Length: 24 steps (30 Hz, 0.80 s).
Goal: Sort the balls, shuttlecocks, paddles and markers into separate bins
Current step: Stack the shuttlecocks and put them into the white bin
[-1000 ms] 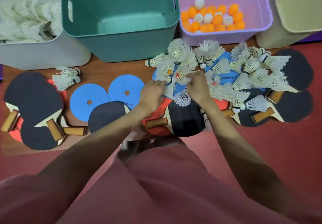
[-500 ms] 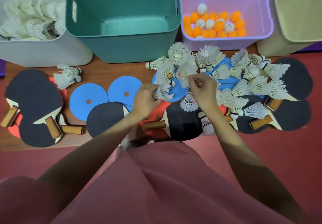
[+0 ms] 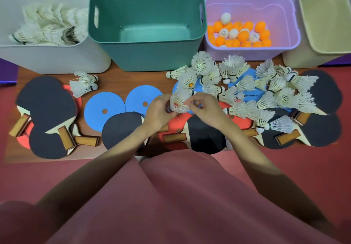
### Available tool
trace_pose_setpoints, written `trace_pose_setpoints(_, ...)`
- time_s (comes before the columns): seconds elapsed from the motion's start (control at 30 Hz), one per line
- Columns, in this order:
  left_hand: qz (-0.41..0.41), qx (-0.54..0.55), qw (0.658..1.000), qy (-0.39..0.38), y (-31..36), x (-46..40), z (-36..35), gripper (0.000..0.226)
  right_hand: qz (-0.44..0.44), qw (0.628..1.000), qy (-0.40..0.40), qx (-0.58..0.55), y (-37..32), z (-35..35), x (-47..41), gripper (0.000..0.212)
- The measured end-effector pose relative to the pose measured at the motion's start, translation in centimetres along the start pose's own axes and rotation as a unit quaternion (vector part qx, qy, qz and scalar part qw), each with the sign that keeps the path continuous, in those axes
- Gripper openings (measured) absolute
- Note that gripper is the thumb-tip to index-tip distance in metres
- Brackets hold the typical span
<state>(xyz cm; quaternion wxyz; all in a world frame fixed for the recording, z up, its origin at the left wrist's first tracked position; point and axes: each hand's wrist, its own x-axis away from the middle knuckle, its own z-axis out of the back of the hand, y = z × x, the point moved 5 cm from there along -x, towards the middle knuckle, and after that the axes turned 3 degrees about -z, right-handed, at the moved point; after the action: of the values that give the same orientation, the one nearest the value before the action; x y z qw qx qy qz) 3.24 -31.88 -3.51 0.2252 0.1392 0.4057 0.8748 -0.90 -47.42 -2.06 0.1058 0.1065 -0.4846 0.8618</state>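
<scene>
Over the paddle-strewn tabletop [image 3: 121,76], I watch the left hand [image 3: 157,112] grip a shuttlecock [image 3: 178,103] while right hand [image 3: 207,109] fingers pinch its feathers (crushing or dropping it seems the risk).

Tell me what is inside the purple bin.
The purple bin holds a cluster of orange balls with a few white balls mixed in, gathered toward its near wall. That wall hides the nearest strip of its floor, so more could lie there.

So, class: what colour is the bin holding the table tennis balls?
Lilac purple bin, with orange and white balls inside; head view shows it.
</scene>
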Motion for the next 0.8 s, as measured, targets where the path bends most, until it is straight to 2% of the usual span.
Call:
trace_pose_setpoints(0.1, 0.042, 0.031, 0.999, 0.006, -1.7, 0.1, 0.5, 0.037, 0.043, 0.999, 0.010, 0.005, -1.4, 1.1, -0.6, 0.012)
trace_pose_setpoints(0.2, 0.065, 0.038, 0.997, 0.023, -2.6, 0.4, 1.3, 0.036, 0.068, 0.991, 0.107, 0.035, -1.1, 3.3, -2.7, 0.015)
trace_pose_setpoints(0.27, 0.062, 0.038, 0.997, 0.027, -2.5, 0.4, 1.9, 0.043, 0.050, 0.978, 0.162, 0.120, 0.3, 4.4, -4.7, 0.025)
trace_pose_setpoints(0.37, 0.058, 0.045, 0.997, 0.037, -2.4, 0.3, 2.7, 0.042, -0.021, 0.955, 0.158, 0.252, 2.4, 4.9, -7.3, 0.043)
trace_pose_setpoints(0.43, 0.054, 0.051, 0.996, 0.049, -2.3, 0.1, 3.0, 0.039, -0.032, 0.936, 0.162, 0.311, 2.6, 4.8, -8.2, 0.038)
trace_pose_setpoints(0.5, 0.049, 0.050, 0.996, 0.059, -2.4, -0.1, 3.4, 0.038, -0.022, 0.924, 0.177, 0.339, 2.2, 4.5, -8.7, 0.024)
trace_pose_setpoints(0.57, 0.050, 0.046, 0.996, 0.058, -2.6, -0.2, 3.6, 0.037, -0.027, 0.925, 0.197, 0.322, 2.0, 4.6, -8.8, 0.013)
trace_pose_setpoints(0.67, 0.071, 0.041, 0.996, 0.046, -3.3, -0.3, 3.8, 0.040, -0.006, 0.925, 0.259, 0.278, 1.6, 5.2, -8.2, 0.014)
trace_pose_setpoints(0.8, 0.100, 0.033, 0.994, 0.038, -4.3, -0.6, 3.6, 0.039, 0.116, 0.907, 0.355, 0.193, -1.2, 6.1, -5.0, 0.017)
